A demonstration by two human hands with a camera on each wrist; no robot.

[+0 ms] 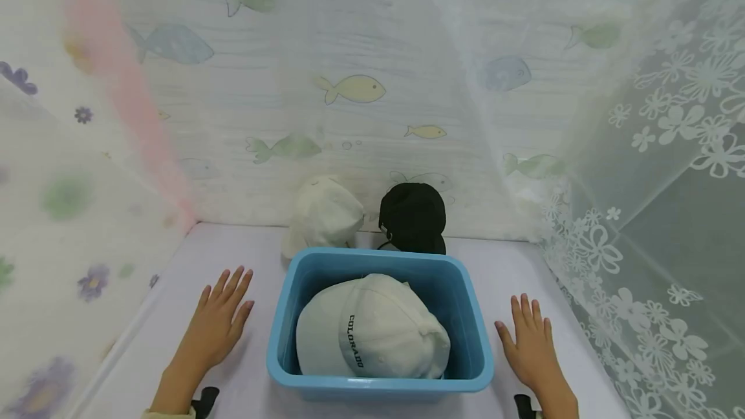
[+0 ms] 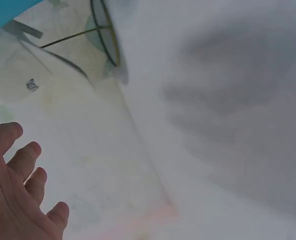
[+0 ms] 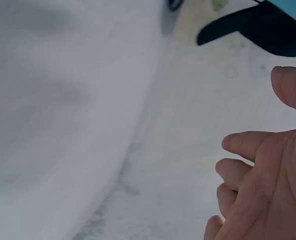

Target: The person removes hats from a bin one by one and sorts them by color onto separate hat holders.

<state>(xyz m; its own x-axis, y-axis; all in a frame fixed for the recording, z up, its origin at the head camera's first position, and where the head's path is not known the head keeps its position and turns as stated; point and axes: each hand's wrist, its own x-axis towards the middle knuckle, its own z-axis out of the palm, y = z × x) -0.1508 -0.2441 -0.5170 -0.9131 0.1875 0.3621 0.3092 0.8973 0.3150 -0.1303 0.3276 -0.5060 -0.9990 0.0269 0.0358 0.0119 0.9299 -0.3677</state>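
Note:
A blue plastic bin (image 1: 477, 341) stands in the middle of the white table. Inside it lies a cream cap (image 1: 372, 328) with "COLORADO" on its side. My left hand (image 1: 220, 322) lies flat on the table to the bin's left, fingers straight and spread, holding nothing; its fingers (image 2: 23, 170) show in the left wrist view. My right hand (image 1: 526, 341) lies flat to the bin's right, also empty, with its fingers (image 3: 252, 150) visible in the right wrist view. Behind the bin sit another cream cap (image 1: 323, 215) and a black cap (image 1: 413, 217).
A fish-print cloth wall (image 1: 349, 89) closes the back. A flower-print sheet (image 1: 64, 199) hangs on the left and a lace flower curtain (image 1: 658, 180) on the right. The bin's blue corner (image 3: 287, 22) shows in the right wrist view.

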